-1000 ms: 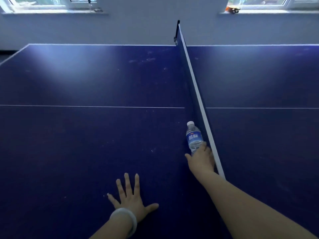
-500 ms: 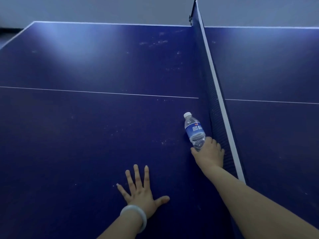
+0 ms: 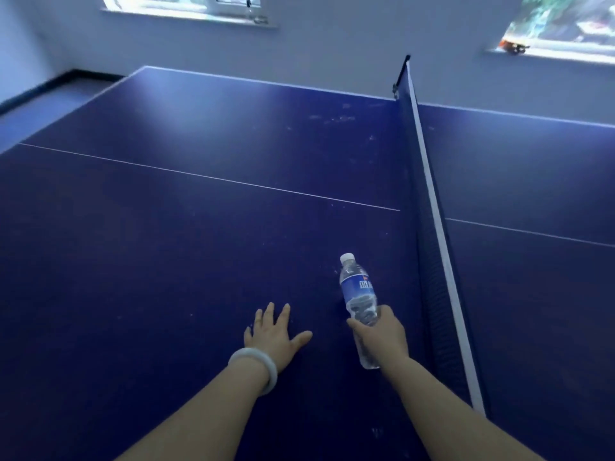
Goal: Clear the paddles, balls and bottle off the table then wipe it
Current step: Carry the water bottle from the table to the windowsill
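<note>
A clear water bottle (image 3: 358,287) with a blue label and white cap is tilted with its cap pointing away from me, just left of the net. My right hand (image 3: 382,334) grips the bottle around its lower half, and its base shows below my hand. My left hand (image 3: 271,331) rests flat on the dark blue table-tennis table (image 3: 166,244), fingers spread, a pale bangle on the wrist. No paddles or balls are in view.
The net (image 3: 432,234) with its white top band runs from near right to the far edge, dividing the table. A white centre line crosses the table. Windows sit in the far wall, with a small orange object (image 3: 512,46) on the right sill.
My right hand has drawn the bottle toward me and away from the net, and its base now shows below my hand. The left hand stays flat. My head has tipped up, so the windows show again.
</note>
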`<move>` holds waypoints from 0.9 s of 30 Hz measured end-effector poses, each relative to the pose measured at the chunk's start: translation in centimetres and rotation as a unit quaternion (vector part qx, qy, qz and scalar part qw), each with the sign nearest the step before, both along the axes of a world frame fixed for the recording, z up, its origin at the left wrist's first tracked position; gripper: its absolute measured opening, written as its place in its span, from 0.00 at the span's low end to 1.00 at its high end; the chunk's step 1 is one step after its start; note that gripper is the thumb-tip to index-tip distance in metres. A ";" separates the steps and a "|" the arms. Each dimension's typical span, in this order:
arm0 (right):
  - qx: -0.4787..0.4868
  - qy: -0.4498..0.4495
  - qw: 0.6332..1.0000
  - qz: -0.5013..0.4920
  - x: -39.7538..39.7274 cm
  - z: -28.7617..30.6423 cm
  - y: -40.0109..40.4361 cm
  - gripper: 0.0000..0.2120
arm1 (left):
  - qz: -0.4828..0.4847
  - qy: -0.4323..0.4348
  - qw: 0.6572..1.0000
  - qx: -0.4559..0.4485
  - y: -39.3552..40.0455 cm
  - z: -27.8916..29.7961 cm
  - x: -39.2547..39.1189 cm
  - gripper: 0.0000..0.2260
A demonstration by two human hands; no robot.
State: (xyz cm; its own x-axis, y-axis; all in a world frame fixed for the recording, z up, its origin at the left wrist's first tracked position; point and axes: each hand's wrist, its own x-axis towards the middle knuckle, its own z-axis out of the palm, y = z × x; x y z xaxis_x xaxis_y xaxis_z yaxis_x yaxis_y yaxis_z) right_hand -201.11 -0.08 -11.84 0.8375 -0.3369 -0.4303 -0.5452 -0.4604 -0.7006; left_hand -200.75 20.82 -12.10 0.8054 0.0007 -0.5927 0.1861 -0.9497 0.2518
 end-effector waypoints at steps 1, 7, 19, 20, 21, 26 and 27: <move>0.029 -0.007 1.000 -0.005 -0.6 0.5 1.0 0.16 | 0.006 -0.017 1.000 0.004 1.4 0.8 -0.9 0.36; 0.142 -0.041 0.986 0.082 -4.3 4.7 10.0 0.21 | 0.086 -0.076 0.992 0.048 13.6 6.4 -8.3 0.35; 0.208 -0.096 0.923 0.308 -18.8 16.8 43.4 0.17 | 0.348 -0.203 0.914 0.050 42.6 19.2 -33.6 0.32; 0.216 -0.099 0.915 0.327 -20.3 17.5 46.3 0.15 | 0.366 -0.209 0.906 0.047 44.6 19.7 -36.0 0.30; 0.219 -0.101 0.905 0.349 -21.6 18.0 49.2 0.15 | 0.384 -0.212 0.898 0.042 46.6 20.1 -38.3 0.29; 0.242 -0.107 0.863 0.429 -27.7 20.4 62.4 0.15 | 0.474 -0.232 0.849 0.029 55.4 21.6 -46.7 0.29; 0.248 -0.110 0.858 0.436 -28.6 20.7 64.9 0.16 | 0.489 -0.240 0.838 0.028 57.1 21.9 -47.8 0.28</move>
State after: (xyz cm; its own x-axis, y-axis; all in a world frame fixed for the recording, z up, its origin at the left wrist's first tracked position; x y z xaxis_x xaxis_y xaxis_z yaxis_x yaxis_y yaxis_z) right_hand -229.76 64.77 8.84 0.7567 0.6388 -0.1390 0.0254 -0.2412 -0.9702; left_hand -248.51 77.93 9.75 0.5499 0.8161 -0.1776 0.7720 -0.4156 0.4809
